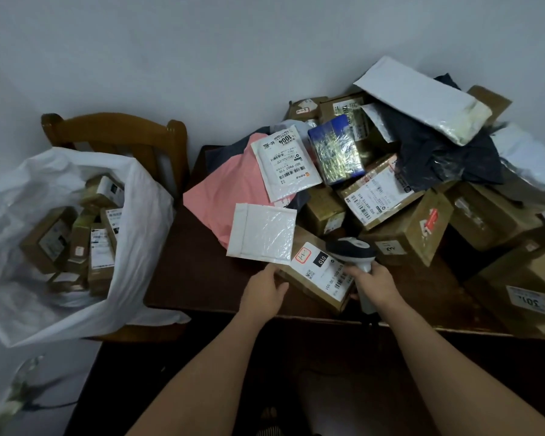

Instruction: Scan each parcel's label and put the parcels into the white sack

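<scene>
A small cardboard box (320, 289) with a white "010" label lies near the table's front edge. My left hand (263, 292) grips its left side. My right hand (373, 283) is closed around the handle of a barcode scanner (351, 248), whose dark head hovers over the box's label. A white bubble mailer (261, 234) rests just behind the box, partly over its corner. The white sack (139, 196) stands open on a chair at the left, with several boxes inside.
A heap of parcels covers the table's (199, 275) right and back: a pink bag (230, 190), a labelled white pouch (285, 163), a blue-gold packet (335, 154), dark bags, brown boxes (406, 231). A wooden chair (117, 133) holds the sack against the wall.
</scene>
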